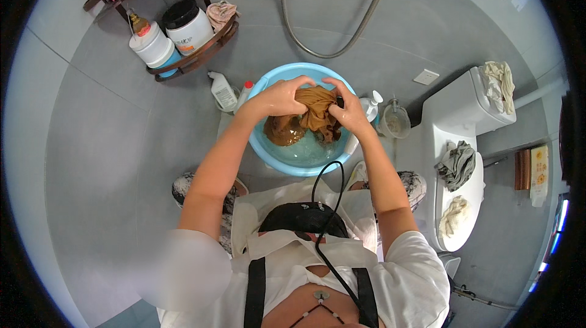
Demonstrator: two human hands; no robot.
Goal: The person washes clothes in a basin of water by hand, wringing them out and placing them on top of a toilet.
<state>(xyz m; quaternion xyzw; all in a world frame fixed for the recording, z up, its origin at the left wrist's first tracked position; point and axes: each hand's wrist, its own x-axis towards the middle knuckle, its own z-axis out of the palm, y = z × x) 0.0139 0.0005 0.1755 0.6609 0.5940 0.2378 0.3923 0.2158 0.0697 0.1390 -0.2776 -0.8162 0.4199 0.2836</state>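
Note:
A light blue round basin [276, 165] holds water in front of me. Over it, both hands grip a wet brown cloth garment [318, 107], bunched up between them. My left hand [284, 97] has its fingers curled over the garment's upper left part. On the other side, my right hand [347, 107] pinches the cloth between thumb and fingers. More brown fabric [285, 131] lies partly under the water, at the basin's left. Whether it belongs to the same garment, I cannot tell.
Left of the basin stand a white bottle [223, 91] and a red-capped bottle [245, 91]. A white pump bottle [371, 104] touches the right side. Further right, cloths [456, 165] lie on a toilet [434, 145]. A corner shelf [207, 50] with tubs and a shower hose [329, 54] are behind.

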